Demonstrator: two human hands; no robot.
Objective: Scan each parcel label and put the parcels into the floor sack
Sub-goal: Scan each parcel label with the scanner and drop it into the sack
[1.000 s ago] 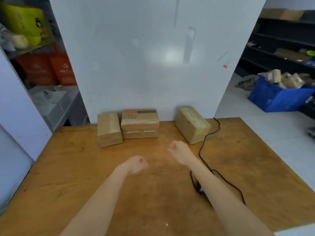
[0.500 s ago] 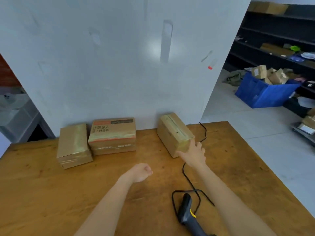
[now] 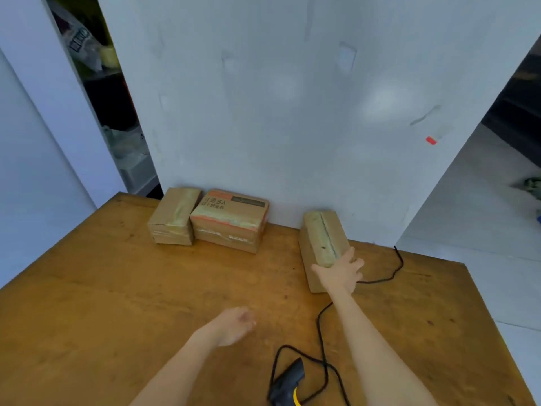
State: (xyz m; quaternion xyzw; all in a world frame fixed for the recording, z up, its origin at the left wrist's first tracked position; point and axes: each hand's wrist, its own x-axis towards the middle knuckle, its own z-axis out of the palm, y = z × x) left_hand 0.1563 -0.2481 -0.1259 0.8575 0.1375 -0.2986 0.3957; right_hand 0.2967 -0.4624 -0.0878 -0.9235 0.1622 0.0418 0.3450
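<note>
Three taped cardboard parcels stand along the back of the wooden table [image 3: 117, 288]. The right parcel [image 3: 320, 238] is held at its near end by my right hand [image 3: 339, 272], thumb on the left face and fingers over the top right edge. A printed parcel [image 3: 231, 221] sits in the middle and a plain one [image 3: 174, 216] stands left of it, touching. My left hand [image 3: 234, 325] hovers loosely curled above the table, holding nothing. A black and yellow barcode scanner [image 3: 288, 382] lies near the front edge, between my forearms. The floor sack is out of view.
The scanner's black cable [image 3: 322, 326] loops across the table and runs off the back right corner. A white wall panel [image 3: 292, 112] rises directly behind the parcels. Shelving with bags [image 3: 87, 48] shows at the left gap, grey floor [image 3: 483, 215] at the right.
My right hand reached forward from mid-table and closed around the near end of the right parcel. The left hand stayed over the table. My view swung left.
</note>
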